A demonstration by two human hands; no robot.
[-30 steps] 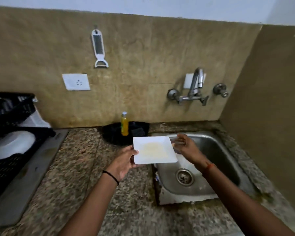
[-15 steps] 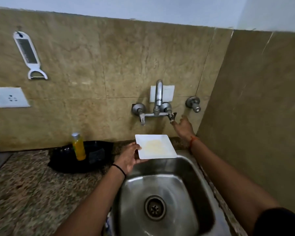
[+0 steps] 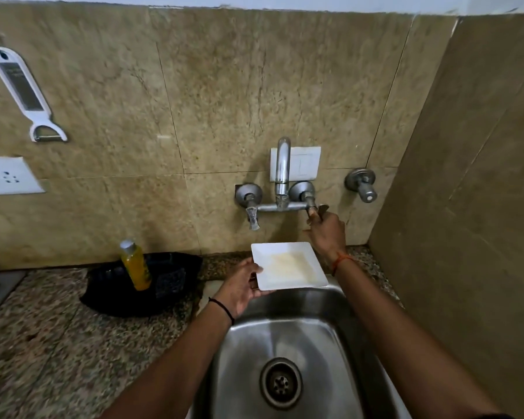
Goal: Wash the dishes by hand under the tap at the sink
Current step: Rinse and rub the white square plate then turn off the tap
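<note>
White square plate [image 3: 289, 265], stained in the middle, is being held level over the far rim of the sink [image 3: 288, 343] by the left hand [image 3: 239, 287], pinching its left edge. Right hand [image 3: 325, 232] is gripping the right tap handle [image 3: 315, 210]; no water is running. Judged step: starting the flow; next, plate needs positioning under the spout [image 3: 283, 167].

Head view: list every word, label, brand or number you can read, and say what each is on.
No text can be read in this view.
Yellow bottle: any label is too blurred to read.
Grater and peeler hanging on the wall: no legible marking.
Wall socket: only pin holes, no lettering.
Switch plate behind the tap: blank.
White square plate: a yellowish stain, no print.
</note>
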